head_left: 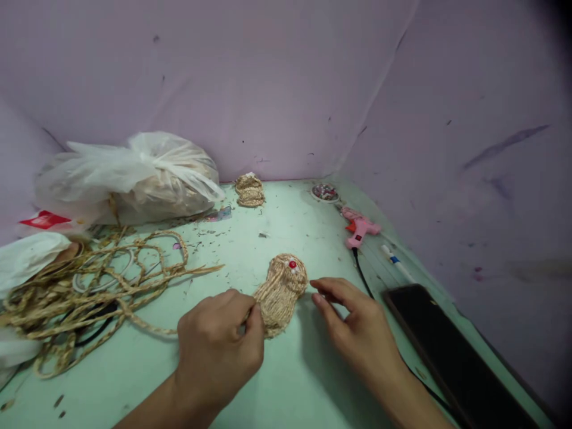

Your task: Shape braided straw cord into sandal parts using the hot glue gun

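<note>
A small straw piece [277, 304], rounded at both ends and made of coiled and laid plant fibre, lies on the pale green table. On its upper end sits a red bead [292, 264] with some whitish material around it. My left hand [223, 342] is closed in a pinch at the piece's left edge, thumb against the curled forefinger. My right hand [357, 316] hovers just right of the piece's upper end, thumb and forefinger apart, with nothing visible between them.
Braided straw cord [129, 274] lies tangled at left, before a tied plastic bag [147, 176]. Another straw piece [250, 190] is at the back. A dish of beads [325, 192], pink glue gun [360, 226], white marker [395, 261] and black phone [456, 351] line the right side.
</note>
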### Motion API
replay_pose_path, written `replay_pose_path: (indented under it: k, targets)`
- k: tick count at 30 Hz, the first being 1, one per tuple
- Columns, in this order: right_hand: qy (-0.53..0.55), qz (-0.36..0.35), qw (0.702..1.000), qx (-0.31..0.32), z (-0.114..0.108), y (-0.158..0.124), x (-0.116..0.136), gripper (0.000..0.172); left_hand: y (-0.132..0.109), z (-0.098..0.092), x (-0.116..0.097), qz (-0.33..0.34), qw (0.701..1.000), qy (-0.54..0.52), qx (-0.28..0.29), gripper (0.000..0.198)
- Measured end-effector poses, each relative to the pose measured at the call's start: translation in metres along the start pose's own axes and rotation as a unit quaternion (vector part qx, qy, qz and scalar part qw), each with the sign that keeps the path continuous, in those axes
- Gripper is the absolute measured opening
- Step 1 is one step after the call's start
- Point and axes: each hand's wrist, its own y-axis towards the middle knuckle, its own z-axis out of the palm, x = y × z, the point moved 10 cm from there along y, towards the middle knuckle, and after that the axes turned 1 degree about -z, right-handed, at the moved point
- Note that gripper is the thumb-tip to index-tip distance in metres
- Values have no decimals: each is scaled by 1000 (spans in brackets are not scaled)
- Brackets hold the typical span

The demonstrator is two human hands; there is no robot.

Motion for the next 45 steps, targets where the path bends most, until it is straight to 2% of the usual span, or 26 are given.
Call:
replay_pose_path:
  k: [4,8,14,21,26,28,30,32,34,36,38,40,45]
  targets:
    - [9,-6,1000,6,8,1,-4,18,15,6,-6,-11,999,38,25,19]
    - [11,-6,1000,11,16,-2,-6,18,19,16,-11,-10,996,66,57,18]
    - [-23,-88,996,23,21,-3,10,22,12,30,-11,1,990,102,94,18]
    - [-80,-121,987,-63,5,-7,20,24,8,41,-6,-6,984,104,141,19]
    - [-47,-167,985,-9,18,-13,33,29,8,46,-7,0,982,94,162,17]
    - [-32,-125,990,-51,7,-10,26,24,8,48,-4,-11,981,88,172,17]
    - [-21,-33,993,-115,-11,-4,7,16,7,49,3,-40,980,69,184,17]
    - [-16,48,990,-130,-18,7,-15,11,5,51,12,-84,975,47,201,16]
    - [-21,79,994,-73,-9,24,-30,13,3,52,19,-123,967,31,222,16]
    - [-44,79,996,26,10,43,-40,15,3,53,23,-150,959,25,240,17]
    - [-63,61,989,123,31,57,-44,16,3,53,24,-164,954,24,251,18]
    - [-89,30,977,191,46,66,-42,17,4,53,24,-166,952,27,257,18]
    - [-209,-91,937,265,64,72,-21,21,4,54,25,-163,952,27,257,17]
